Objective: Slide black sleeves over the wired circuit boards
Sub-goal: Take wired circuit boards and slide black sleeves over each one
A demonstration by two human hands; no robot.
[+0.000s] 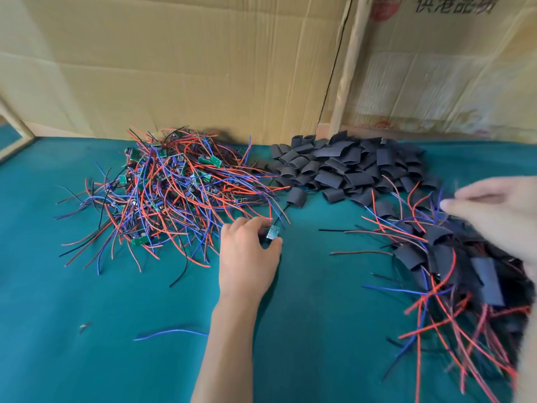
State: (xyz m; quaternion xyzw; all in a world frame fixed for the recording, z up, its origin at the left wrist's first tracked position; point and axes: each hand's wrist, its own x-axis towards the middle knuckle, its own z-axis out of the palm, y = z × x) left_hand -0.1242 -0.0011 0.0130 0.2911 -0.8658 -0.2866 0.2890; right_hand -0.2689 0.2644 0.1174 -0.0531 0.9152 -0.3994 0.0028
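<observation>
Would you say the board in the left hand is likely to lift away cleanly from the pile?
Probably light: the left hand pinches the board with fingertips alone. Its wires look floppy and trail toward the wire pile, so they may snag.

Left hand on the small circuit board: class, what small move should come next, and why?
Probably lift the circuit board clear of the tangle of wired boards and bring it toward the loose black sleeves. The left hand already pinches it on the green cloth, while the right hand is open, blurred and holds no sleeve.
</observation>
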